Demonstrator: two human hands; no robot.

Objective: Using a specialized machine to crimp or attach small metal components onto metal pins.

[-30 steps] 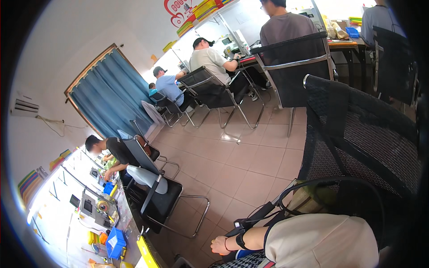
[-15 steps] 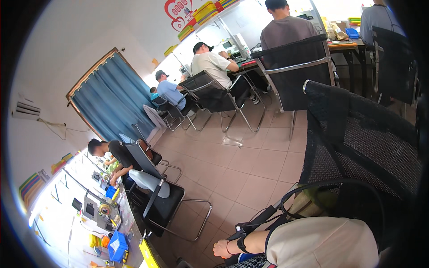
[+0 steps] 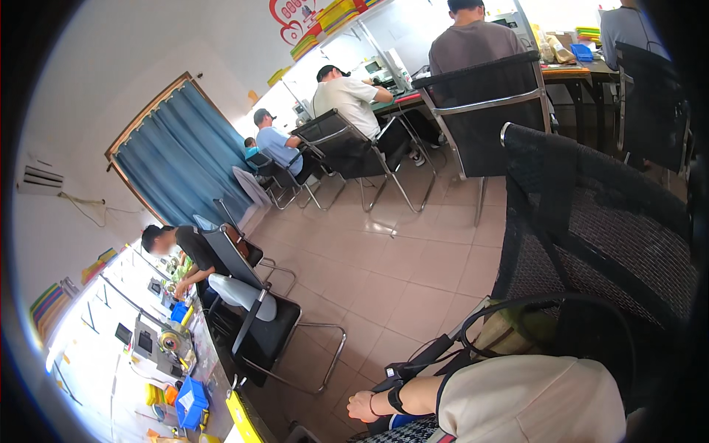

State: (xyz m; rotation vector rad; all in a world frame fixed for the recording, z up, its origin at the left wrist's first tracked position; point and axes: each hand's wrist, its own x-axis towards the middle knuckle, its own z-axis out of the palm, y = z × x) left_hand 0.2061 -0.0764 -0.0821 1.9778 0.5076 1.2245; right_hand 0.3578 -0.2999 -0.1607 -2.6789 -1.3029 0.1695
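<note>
My right hand (image 3: 362,406) is at the lower edge, with its fingers curled in. Whatever it may hold is hidden. A black band (image 3: 396,399) wraps my wrist, and the sleeve (image 3: 528,399) is cream. Just beyond my forearm is a dark armrest (image 3: 425,358) with a small black device (image 3: 399,371) and a cable near it. Patterned dark cloth (image 3: 402,434) lies below the forearm. My left hand is out of view.
A mesh chair back (image 3: 591,229) rises at the right. At left, a long bench (image 3: 221,399) carries a blue bin (image 3: 192,404) and machines. An unoccupied black chair (image 3: 273,332) stands beside it. Several people sit at benches; a blue curtain (image 3: 177,151) hangs at the back.
The view has shifted slightly, so the room sits a little further left and up. My right hand keeps its curled pose beside the armrest.
</note>
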